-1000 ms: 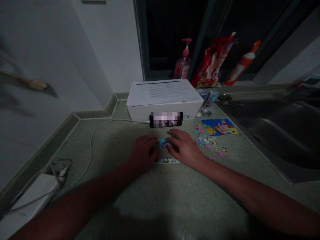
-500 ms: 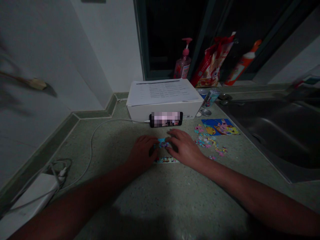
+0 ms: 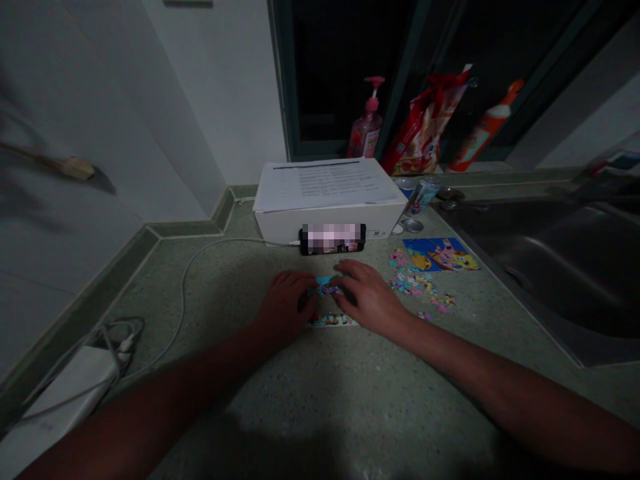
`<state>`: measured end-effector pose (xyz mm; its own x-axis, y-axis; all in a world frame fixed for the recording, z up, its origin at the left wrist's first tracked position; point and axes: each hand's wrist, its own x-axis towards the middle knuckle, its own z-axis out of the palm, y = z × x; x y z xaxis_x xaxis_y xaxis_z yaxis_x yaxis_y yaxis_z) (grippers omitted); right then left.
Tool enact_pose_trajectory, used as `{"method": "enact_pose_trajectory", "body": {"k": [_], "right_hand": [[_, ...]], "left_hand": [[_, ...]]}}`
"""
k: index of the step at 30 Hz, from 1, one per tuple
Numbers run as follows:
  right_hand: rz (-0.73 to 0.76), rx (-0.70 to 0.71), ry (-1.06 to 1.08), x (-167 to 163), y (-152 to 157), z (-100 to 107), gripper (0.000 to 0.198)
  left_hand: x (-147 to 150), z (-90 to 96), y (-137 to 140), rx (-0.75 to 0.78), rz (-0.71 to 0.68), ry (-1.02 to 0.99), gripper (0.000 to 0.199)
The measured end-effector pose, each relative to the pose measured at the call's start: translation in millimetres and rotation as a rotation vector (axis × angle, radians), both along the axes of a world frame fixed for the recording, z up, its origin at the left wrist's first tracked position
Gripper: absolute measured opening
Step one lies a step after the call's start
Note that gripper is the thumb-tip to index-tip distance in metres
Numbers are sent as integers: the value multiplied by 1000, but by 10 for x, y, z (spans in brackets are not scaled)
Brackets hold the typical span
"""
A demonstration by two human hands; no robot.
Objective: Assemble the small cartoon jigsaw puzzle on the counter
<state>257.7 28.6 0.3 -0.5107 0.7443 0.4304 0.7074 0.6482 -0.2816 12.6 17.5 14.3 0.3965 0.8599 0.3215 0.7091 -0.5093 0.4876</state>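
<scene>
My left hand point(image 3: 285, 305) and my right hand point(image 3: 368, 295) lie close together on the green countertop point(image 3: 320, 393), fingers bent down onto a small patch of joined puzzle pieces point(image 3: 326, 288). A strip of joined pieces point(image 3: 334, 321) shows below, between the palms. Both hands press on the pieces and partly hide them. To the right lie several loose puzzle pieces point(image 3: 417, 285) and a colourful picture card point(image 3: 440, 254).
A phone point(image 3: 333, 239) leans against a white box point(image 3: 327, 200) topped with a printed sheet; its cable point(image 3: 187, 280) runs left to a power strip point(image 3: 70, 387). A steel sink point(image 3: 560, 260) is at the right. Soap pump point(image 3: 367, 127), red bag point(image 3: 425, 123) and can point(image 3: 423, 195) stand behind.
</scene>
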Motion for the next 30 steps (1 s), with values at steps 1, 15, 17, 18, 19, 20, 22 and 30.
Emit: {"method": "enact_pose_trajectory", "body": {"k": [1,15,17,18,19,20,22,30], "right_hand": [[5,1,5,1,1,3,20],[9,-19,5,27,20,23,21],[5,-13,15,25,13,29,22],[2,-6,18,24,8,33,23],[2,1,15,23,3,39,23],[4,7,5,23,-2,44,23],[8,17,-20,22,-12,56,23],[28,29,-49,16,-44,105,23]], "left_hand": [[1,17,-6,-7,8,5,25],[-17,-109,33,25,-16,52,21],[-16,-111,36,21,-10,54,21],[-16,-108,34,19,-9,52,21],[-15,-102,31,16,-7,51,21],[-14,-92,26,12,-5,47,21],[-13,-62,13,-5,-3,38,22],[4,53,-15,-70,30,23,25]]}}
